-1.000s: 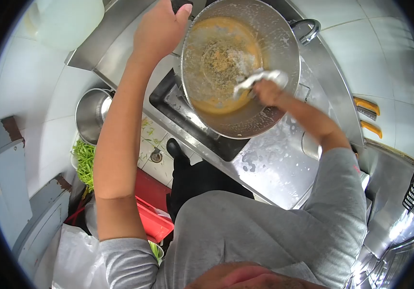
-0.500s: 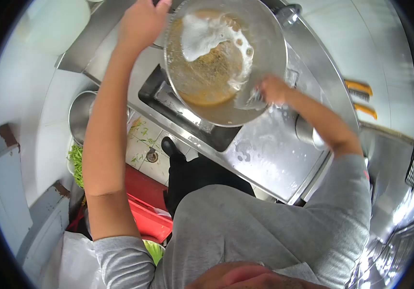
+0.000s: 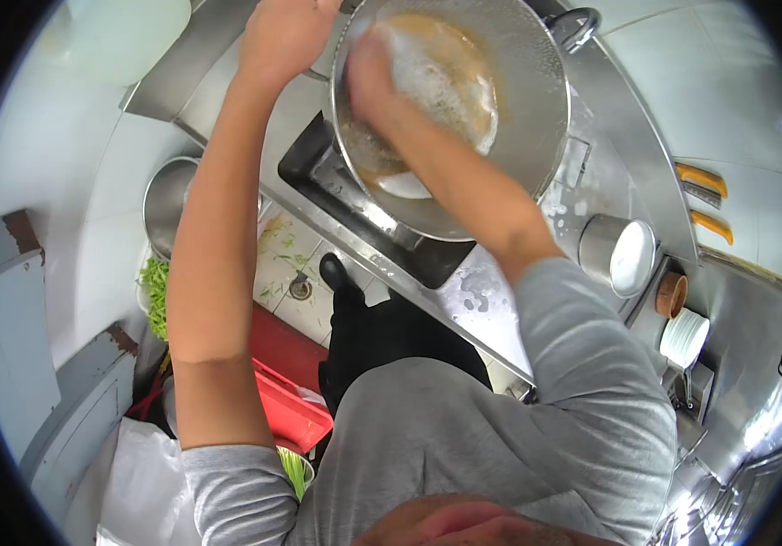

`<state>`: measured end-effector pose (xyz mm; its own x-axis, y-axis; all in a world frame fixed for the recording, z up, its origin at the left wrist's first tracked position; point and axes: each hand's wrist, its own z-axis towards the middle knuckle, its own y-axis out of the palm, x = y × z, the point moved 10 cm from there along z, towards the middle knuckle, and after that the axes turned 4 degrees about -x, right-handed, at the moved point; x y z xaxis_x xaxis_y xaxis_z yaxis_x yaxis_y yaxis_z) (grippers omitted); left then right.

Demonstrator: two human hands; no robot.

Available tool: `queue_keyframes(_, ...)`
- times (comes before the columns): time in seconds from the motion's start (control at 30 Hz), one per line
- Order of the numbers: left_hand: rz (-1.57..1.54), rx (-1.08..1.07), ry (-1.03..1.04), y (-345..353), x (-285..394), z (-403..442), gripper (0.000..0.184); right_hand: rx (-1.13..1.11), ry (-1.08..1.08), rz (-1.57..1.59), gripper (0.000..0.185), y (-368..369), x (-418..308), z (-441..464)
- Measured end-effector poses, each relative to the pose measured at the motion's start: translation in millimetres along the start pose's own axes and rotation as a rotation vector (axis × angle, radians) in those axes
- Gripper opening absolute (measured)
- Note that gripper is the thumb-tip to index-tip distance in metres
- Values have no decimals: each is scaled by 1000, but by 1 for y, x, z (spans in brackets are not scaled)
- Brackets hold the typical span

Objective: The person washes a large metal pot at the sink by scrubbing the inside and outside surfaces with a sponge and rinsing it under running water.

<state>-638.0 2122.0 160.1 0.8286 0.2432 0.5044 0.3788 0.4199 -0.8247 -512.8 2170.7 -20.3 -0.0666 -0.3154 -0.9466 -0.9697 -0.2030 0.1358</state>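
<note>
A large metal pot point(image 3: 527, 118) is tilted over the sink point(image 3: 318, 173), with brownish, foamy water point(image 3: 445, 82) inside. My left hand point(image 3: 286, 41) is closed at the pot's left rim, its fingertips partly hidden at the top edge of the view. Inside the pot, my right hand point(image 3: 371, 77) presses near the left inner wall and is smeared by motion. What it holds is hidden now; half a second ago a silvery, wiry bit like a steel wool scrubber showed at its fingers. A loop handle point(image 3: 577, 29) sticks out on the pot's right side.
On the wet steel counter to the right stands a small metal pot point(image 3: 605, 250). Orange-handled knives point(image 3: 705, 182) hang at the right wall. A stack of white plates point(image 3: 685, 337) sits farther down. At left are another metal pot point(image 3: 165, 205), green vegetables point(image 3: 154, 296) and a red bin point(image 3: 291, 400).
My right hand has swept from the pot's right inner wall across to its left side. The foam has shifted, and the view has moved slightly, uncovering the small pot and plates at right.
</note>
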Motion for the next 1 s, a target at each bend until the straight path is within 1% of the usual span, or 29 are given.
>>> queue_keyframes(0.03, 4, 4, 29, 5, 0, -1, 44, 173, -29, 399, 12, -4, 2, 59)
queue_keyframes(0.13, -1, 30, 20, -4, 9, -7, 44, 259, -557, -418, 17, -9, 5, 49)
queue_keyframes(0.2, -10, 31, 39, -6, 10, -5, 45, -246, -837, -866, 26, 14, 36, -35)
queue_keyframes(0.27, -18, 12, 20, 2, 2, -2, 46, -576, -1078, -975, 29, 6, 41, -93)
queue_keyframes(0.3, -13, 12, 36, 4, 8, -7, 47, -639, -1213, -1058, 29, 3, 40, -97)
queue_keyframes(0.37, 25, 34, 66, -7, 18, -11, 48, -772, -1514, -1190, 31, 15, 31, -66)
queue_keyframes(0.43, 93, 34, 92, -2, 7, -4, 49, -665, -1399, -1339, 28, 19, 12, 4)
queue_keyframes(0.47, 122, 34, 105, 2, 3, -1, 50, -616, -1242, -1418, 31, 4, 6, 48)
queue_keyframes(0.5, 132, 34, 104, 3, 1, 1, 51, -560, -1084, -1498, 41, -25, 3, 81)
queue_keyframes(0.57, 109, -1, 59, 2, 6, 0, 52, -190, -1278, -1469, 30, -98, -29, 64)
queue_keyframes(0.6, 98, -15, 32, 0, 6, -2, 53, -180, -1148, -1700, 28, -136, -16, 70)
queue_keyframes(0.63, 92, -13, 21, -2, 6, -4, 49, -166, -999, -1923, 30, -170, -1, 71)
queue_keyframes(0.7, 81, -10, 6, -1, 7, -3, 42, -577, -415, -2297, 36, -222, 63, 44)
queue_keyframes(0.73, 113, -10, 6, 2, -1, 1, 46, -677, -357, -2409, 39, -222, 71, -7)
queue_keyframes(0.77, 144, -9, 13, 11, -18, 7, 51, -737, -50, -2197, 40, -231, 93, -32)
queue_keyframes(0.8, 174, -3, 24, 20, -31, 14, 56, -704, 83, -1841, 42, -227, 103, -57)
queue_keyframes(0.83, 203, 6, 36, 24, -29, 19, 62, -938, 238, -1681, 49, -209, 121, -85)
queue_keyframes(0.87, 236, 25, 45, 19, -16, 15, 61, -892, 36, -1460, 49, -182, 105, -110)
queue_keyframes(0.9, 275, 45, 53, 7, -1, 3, 61, -984, -297, -1277, 47, -155, 111, -127)
queue_keyframes(0.93, 317, 63, 59, -9, 15, -10, 61, -986, -177, -1223, 47, -154, 92, -141)
queue_keyframes(0.97, 329, 14, 171, -22, 48, -28, 60, -986, -59, -1165, 46, -152, 53, -164)
queue_keyframes(1.0, 344, -35, 285, -35, 82, -52, 62, -984, 55, -1103, 46, -157, 30, -178)
